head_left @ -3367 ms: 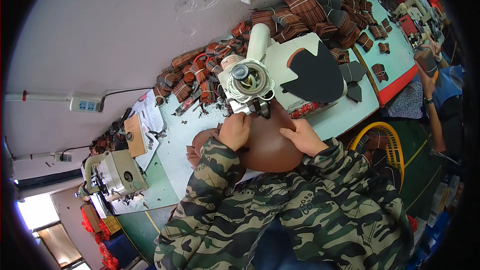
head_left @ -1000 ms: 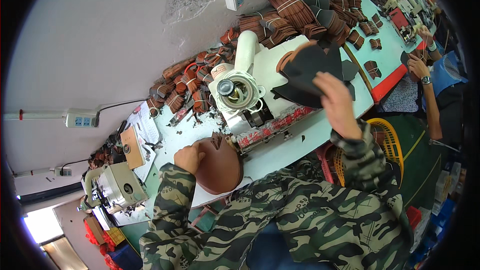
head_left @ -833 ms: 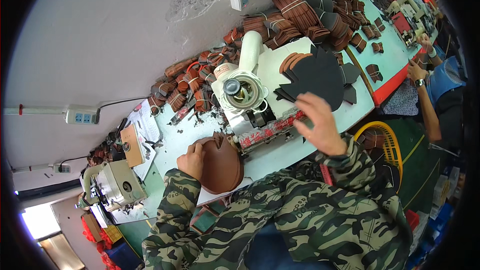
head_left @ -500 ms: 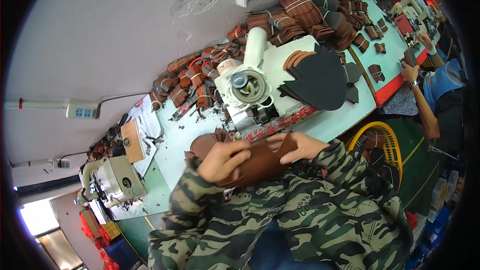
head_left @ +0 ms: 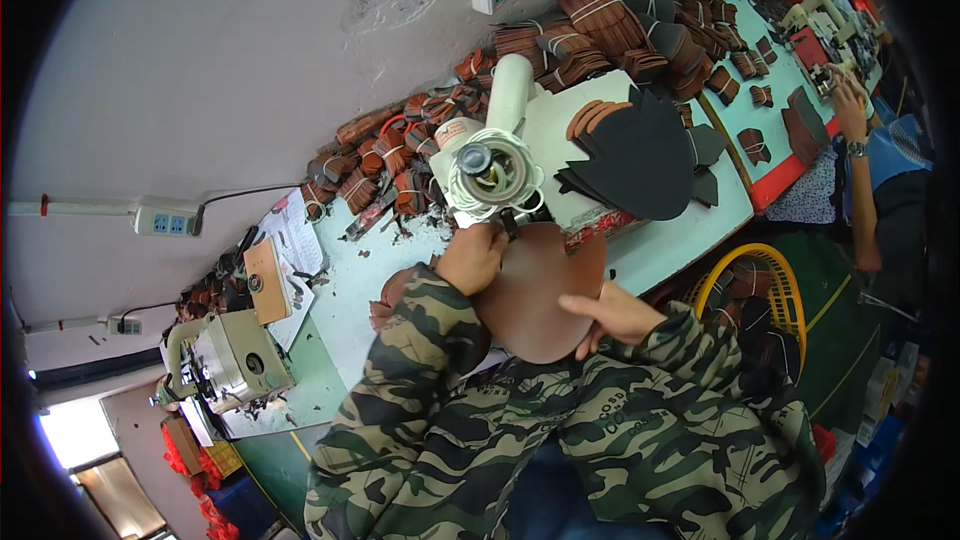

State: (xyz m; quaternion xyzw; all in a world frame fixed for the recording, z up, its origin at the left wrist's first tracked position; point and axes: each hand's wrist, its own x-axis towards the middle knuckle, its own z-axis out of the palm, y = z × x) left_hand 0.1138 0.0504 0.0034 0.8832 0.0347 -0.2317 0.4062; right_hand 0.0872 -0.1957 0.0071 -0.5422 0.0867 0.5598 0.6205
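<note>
A brown leather piece (head_left: 535, 290) with a rounded lower edge lies flat between my hands, its far edge right at the front of a white machine (head_left: 490, 172). My left hand (head_left: 472, 258) is closed at the piece's upper left edge, close to the machine's working parts; its fingertips are partly hidden. My right hand (head_left: 618, 315) grips the right side, thumb on top and fingers underneath. More brown leather pieces (head_left: 392, 298) lie on the table left of my left forearm. On the machine's right rests a fanned stack of black pieces (head_left: 645, 165).
Tied bundles of leather pieces (head_left: 600, 15) are heaped along the wall. A yellow basket (head_left: 797, 305) with more pieces stands on the floor at right. Beyond it, a co-worker's hand (head_left: 850, 110) is at another machine. A second machine (head_left: 235, 360) sits at left.
The leather piece, curled in my hands before, is now spread flat against the machine's front. My left hand moved forward and right; my right hand shifted slightly nearer to me.
</note>
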